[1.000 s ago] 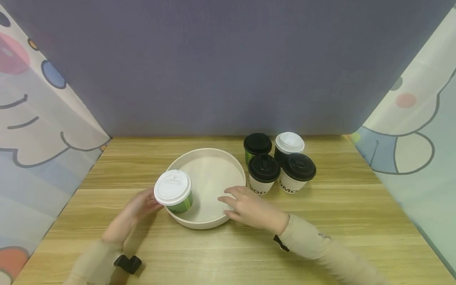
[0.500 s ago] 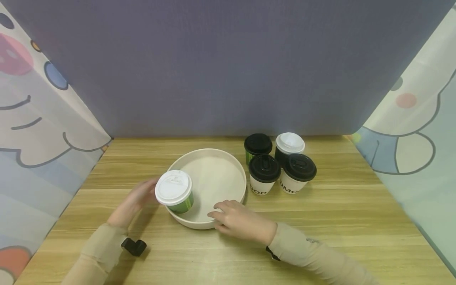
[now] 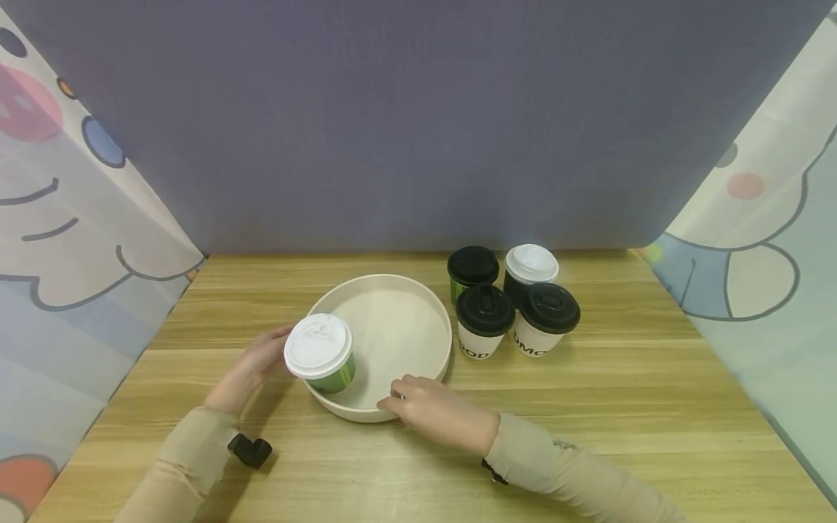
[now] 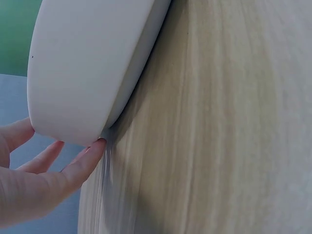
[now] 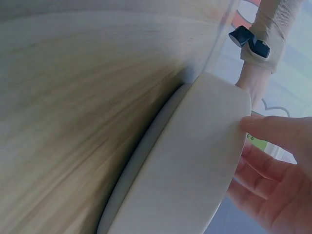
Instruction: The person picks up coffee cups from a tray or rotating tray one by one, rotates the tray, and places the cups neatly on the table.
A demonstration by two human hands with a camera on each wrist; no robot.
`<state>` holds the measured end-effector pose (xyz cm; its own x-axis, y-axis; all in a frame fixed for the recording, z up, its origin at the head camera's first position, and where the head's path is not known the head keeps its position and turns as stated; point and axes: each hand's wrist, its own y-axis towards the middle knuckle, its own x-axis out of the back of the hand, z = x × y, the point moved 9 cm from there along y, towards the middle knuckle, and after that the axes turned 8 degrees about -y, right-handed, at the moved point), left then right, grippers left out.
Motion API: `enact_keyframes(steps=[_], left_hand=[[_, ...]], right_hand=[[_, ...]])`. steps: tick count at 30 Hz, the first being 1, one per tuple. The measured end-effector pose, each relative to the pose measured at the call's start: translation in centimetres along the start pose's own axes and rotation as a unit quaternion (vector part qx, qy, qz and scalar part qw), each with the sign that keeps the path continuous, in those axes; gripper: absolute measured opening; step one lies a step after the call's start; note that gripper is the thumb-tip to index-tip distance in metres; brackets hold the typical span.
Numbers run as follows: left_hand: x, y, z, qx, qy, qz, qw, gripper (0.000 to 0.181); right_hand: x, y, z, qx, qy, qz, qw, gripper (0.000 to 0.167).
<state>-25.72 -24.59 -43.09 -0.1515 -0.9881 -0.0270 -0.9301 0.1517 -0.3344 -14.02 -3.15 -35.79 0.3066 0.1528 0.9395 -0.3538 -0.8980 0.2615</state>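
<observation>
A round cream tray (image 3: 402,327) lies on the wooden table, with a white-lidded green paper cup (image 3: 319,347) standing inside its left front part. My left hand (image 3: 251,365) is at the tray's left side, its fingertips partly hidden behind the cup. In the left wrist view, extended fingers (image 4: 80,165) touch the tray's outer wall (image 4: 92,63) and lower edge. At the front right, my right hand (image 3: 441,412) pinches the tray's rim. The right wrist view has the thumb (image 5: 273,129) on the outer wall (image 5: 187,151) and the other fingers over the rim.
Right of the tray stand several lidded cups: a black-lidded green cup (image 3: 474,265), a white-lidded dark cup (image 3: 531,265), and two black-lidded white cups, one nearer the tray (image 3: 480,341) and one farther right (image 3: 536,340). A grey panel (image 3: 418,131) rises behind the table.
My right hand has moved left and toward me along the tray's rim, and its fingers have closed on it. My left forearm has shifted slightly; tray and cups look unmoved.
</observation>
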Motion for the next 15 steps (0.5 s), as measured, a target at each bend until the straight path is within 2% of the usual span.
enact_keyframes(steps=[9, 15], left_hand=[[0.12, -0.24, 0.44, 0.013, -0.031, -0.012, 0.9994, 0.053], [0.16, -0.74, 0.64, 0.019, -0.012, -0.019, 0.9996, 0.055]], right_hand=[[0.00, -0.15, -0.43, -0.015, 0.011, 0.019, 0.9997, 0.021], [0.18, -0.63, -0.98, -0.023, 0.003, 0.010, 0.9997, 0.021]])
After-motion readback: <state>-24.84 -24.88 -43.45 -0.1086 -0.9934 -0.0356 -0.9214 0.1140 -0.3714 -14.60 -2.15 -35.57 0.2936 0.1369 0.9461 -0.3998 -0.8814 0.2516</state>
